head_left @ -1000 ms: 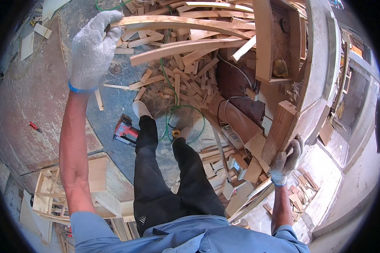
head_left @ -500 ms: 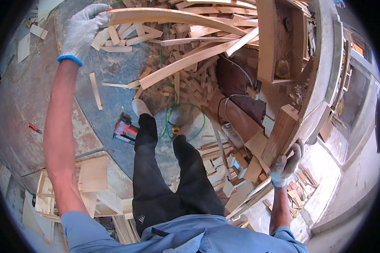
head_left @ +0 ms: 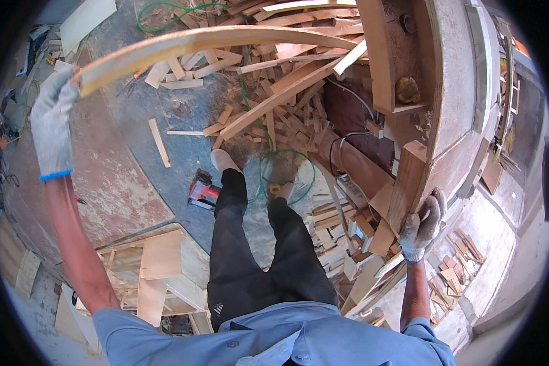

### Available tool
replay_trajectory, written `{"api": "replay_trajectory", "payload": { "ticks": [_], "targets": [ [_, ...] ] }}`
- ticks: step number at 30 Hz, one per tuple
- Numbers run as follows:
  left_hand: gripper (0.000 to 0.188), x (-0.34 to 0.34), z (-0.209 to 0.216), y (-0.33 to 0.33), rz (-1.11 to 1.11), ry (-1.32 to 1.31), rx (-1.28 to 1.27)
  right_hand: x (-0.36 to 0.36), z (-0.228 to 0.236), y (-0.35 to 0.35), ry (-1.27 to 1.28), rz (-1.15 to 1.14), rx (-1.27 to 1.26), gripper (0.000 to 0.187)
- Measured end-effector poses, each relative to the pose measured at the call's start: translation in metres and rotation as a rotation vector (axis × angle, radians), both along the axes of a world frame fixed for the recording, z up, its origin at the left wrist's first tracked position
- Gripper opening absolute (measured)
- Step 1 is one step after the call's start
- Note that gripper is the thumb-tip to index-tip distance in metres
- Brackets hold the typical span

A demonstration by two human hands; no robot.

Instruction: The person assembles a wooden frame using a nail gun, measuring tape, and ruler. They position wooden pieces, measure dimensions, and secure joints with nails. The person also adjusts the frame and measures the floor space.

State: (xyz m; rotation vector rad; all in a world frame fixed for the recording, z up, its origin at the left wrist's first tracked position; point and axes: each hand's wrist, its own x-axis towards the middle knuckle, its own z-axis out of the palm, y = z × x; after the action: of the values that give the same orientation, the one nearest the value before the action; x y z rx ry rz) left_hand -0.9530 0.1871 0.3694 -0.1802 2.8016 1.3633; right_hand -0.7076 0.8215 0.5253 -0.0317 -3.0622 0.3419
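My left hand [head_left: 52,125], in a white knit glove with a blue cuff, is closed round the near end of a long wooden plank [head_left: 207,39]. The plank is raised and stretches to the right, its far end by the upright wooden box frame at the bench. My right hand [head_left: 424,226], gloved too, rests at the near corner of the wooden workbench [head_left: 454,171], thumb and fingers on either side of its edge. A thick wooden block [head_left: 409,177] is right beside that thumb. Part of the right fingers' grip is hidden.
A heap of wood strips and offcuts [head_left: 287,110] spreads ahead of my feet. A red and black power tool [head_left: 204,192] lies on the floor by my left foot. A green hose [head_left: 311,177] loops near my right foot. Wooden drawer-like frames [head_left: 161,256] stand at left.
My left hand has swung left and nearer, carrying the plank's end along. The whole view has shifted a little, while my right hand stays at the bench corner.
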Motion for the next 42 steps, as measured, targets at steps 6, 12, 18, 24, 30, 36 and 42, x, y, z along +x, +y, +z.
{"api": "replay_trajectory", "payload": {
  "ticks": [6,12,18,24,30,36,42],
  "targets": [
    [0.035,-0.026,0.012,-0.077,-0.002,-0.176,0.088,-0.007,-0.001,0.002,-0.005,0.038,0.016,0.044],
    [0.041,0.004,0.048,-0.066,-0.013,-0.177,0.018,-0.010,0.006,-0.001,0.014,0.069,0.032,0.041],
    [0.049,-0.052,0.142,0.005,-0.552,-0.591,-0.262,-0.015,0.002,-0.005,0.069,0.068,0.013,0.039],
    [0.046,-0.087,0.089,0.093,-0.944,-0.602,-0.845,-0.013,0.003,-0.004,0.079,0.066,-0.003,0.038],
    [0.045,-0.053,-0.019,0.128,-0.700,-0.429,-0.856,-0.018,0.004,-0.005,0.076,0.077,-0.049,0.036],
    [0.034,-0.013,0.050,-0.015,-0.578,-0.189,-1.003,-0.018,0.002,-0.003,0.117,0.090,-0.062,0.038],
    [0.039,0.201,0.192,-0.158,-0.349,-0.489,-0.970,-0.012,0.000,-0.005,0.132,0.055,-0.081,0.039]
  ]
}}
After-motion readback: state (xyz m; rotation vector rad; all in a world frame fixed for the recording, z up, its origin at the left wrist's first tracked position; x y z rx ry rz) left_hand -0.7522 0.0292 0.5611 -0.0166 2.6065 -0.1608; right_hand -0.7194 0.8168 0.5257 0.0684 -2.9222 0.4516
